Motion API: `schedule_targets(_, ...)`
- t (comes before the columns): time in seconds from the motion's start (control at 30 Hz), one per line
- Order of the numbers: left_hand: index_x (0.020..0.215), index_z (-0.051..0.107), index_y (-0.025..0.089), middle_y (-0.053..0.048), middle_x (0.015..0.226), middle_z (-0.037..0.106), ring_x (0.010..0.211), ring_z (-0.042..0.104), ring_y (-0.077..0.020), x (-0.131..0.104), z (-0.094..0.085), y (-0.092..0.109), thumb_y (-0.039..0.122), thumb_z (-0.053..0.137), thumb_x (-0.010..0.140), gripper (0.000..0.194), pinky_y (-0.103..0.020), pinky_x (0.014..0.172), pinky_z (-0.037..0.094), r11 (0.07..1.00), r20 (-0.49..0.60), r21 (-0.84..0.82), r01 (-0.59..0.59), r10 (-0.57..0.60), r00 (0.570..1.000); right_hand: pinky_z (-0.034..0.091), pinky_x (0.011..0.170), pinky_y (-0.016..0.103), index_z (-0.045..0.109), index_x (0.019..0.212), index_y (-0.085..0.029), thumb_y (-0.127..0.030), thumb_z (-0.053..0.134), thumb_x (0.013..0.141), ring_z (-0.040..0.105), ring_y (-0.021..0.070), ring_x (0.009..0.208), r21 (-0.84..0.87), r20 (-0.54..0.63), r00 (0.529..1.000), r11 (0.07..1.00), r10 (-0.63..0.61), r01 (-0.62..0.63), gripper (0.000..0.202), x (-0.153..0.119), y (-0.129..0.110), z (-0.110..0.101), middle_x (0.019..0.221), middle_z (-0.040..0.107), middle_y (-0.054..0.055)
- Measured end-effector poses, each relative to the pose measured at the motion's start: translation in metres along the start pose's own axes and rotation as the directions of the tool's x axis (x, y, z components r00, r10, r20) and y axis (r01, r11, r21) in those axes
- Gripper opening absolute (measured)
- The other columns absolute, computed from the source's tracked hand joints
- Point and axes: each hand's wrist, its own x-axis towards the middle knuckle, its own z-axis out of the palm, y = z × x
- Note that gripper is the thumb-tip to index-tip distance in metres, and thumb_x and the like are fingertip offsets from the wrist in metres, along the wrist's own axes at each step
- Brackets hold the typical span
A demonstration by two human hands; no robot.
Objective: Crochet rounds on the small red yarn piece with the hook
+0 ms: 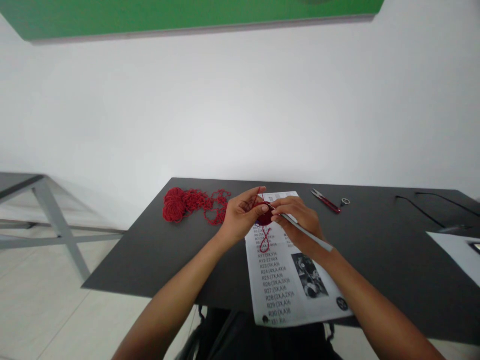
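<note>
Between my hands is a small dark red crocheted piece [264,216], with a loop of red yarn hanging below it. My left hand [243,211] pinches its left side between thumb and fingers, and a strand of yarn runs up over the raised index finger. In my right hand [298,216] is a grey-handled crochet hook [309,234], its tip at the top edge of the piece. Both hands are above a printed sheet [277,295] with rows of text and a dark picture. Loose red yarn [202,201] trails from a ball [174,205] on the left.
On the dark table [157,260], red-handled snips [326,201] with a ring lie beyond my right hand. Black glasses [431,212] and a white sheet [455,255] are at the far right. Another table [18,183] stands to the left. A white wall rises behind.
</note>
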Motion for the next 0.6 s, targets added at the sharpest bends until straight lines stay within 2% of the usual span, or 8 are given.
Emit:
schedule_targets(0.07, 0.114, 0.075, 0.015, -0.001, 0.076, 0.07, 0.068, 0.064, -0.0137, 0.001, -0.003, -0.001, 0.029, 0.083, 0.077, 0.041, -0.026, 0.065, 0.053, 0.979, -0.021, 0.178, -0.097, 0.103, 0.994, 0.055, 0.091, 0.044, 0.067, 0.096, -0.029, -0.03, 0.068, 0.095, 0.072, 0.0233, 0.098, -0.015, 0.011, 1.0, 1.0, 0.015, -0.015, 0.001, 0.0, 0.0, 0.001, 0.104, 0.079, 0.002)
schedule_targets(0.17, 0.115, 0.075, 0.017, -0.002, 0.082, 0.072, 0.072, 0.065, -0.014, 0.001, -0.007, -0.001, 0.022, 0.076, 0.083, 0.033, -0.027, 0.07, 0.055, 0.876, 0.0, 0.418, -0.238, 0.262, 0.965, 0.053, 0.098, 0.047, 0.066, 0.097, -0.028, -0.03, 0.066, 0.096, 0.072, 0.0245, 0.105, -0.043, -0.002, 0.999, 0.998, 0.043, -0.043, 0.002, -0.001, -0.004, 0.005, 0.109, 0.08, 0.003)
schedule_targets(0.3, 0.117, 0.075, 0.02, -0.003, 0.081, 0.071, 0.074, 0.065, -0.0143, -0.001, -0.007, 0.003, 0.016, 0.07, 0.087, 0.031, -0.026, 0.069, 0.054, 0.752, 0.088, 0.547, -0.367, 0.385, 0.919, 0.05, 0.105, 0.05, 0.064, 0.096, -0.028, -0.031, 0.059, 0.099, 0.071, 0.0248, 0.109, -0.029, -0.047, 0.995, 0.995, 0.089, -0.091, 0.007, -0.005, -0.011, 0.009, 0.111, 0.08, 0.004)
schedule_targets(0.37, 0.116, 0.076, 0.022, -0.004, 0.082, 0.072, 0.076, 0.065, -0.0159, -0.002, -0.005, 0.006, 0.016, 0.07, 0.087, 0.029, -0.027, 0.071, 0.054, 0.75, 0.085, 0.553, -0.361, 0.38, 0.921, 0.05, 0.105, 0.051, 0.064, 0.096, -0.028, -0.034, 0.056, 0.1, 0.069, 0.0258, 0.113, -0.028, -0.062, 0.99, 0.991, 0.126, -0.128, 0.01, -0.007, -0.014, 0.01, 0.112, 0.079, 0.004)
schedule_targets(0.47, 0.111, 0.079, 0.024, -0.005, 0.084, 0.073, 0.077, 0.065, -0.0177, -0.002, -0.004, 0.008, 0.018, 0.072, 0.086, 0.026, -0.029, 0.074, 0.053, 0.798, 0.023, 0.523, -0.3, 0.339, 0.941, 0.053, 0.103, 0.051, 0.064, 0.097, -0.028, -0.035, 0.054, 0.101, 0.066, 0.0272, 0.12, -0.056, -0.067, 0.984, 0.984, 0.165, -0.169, 0.013, -0.01, -0.016, 0.013, 0.115, 0.079, 0.005)
schedule_targets(0.6, 0.102, 0.081, 0.024, -0.005, 0.084, 0.074, 0.076, 0.064, -0.0188, 0.0, -0.005, 0.01, 0.019, 0.075, 0.083, 0.02, -0.031, 0.075, 0.053, 0.838, -0.048, 0.484, -0.252, 0.313, 0.949, 0.053, 0.103, 0.052, 0.063, 0.095, -0.027, -0.03, 0.055, 0.1, 0.068, 0.0269, 0.117, -0.047, -0.038, 0.996, 0.996, 0.077, -0.078, 0.01, -0.01, -0.018, 0.014, 0.117, 0.078, 0.006)
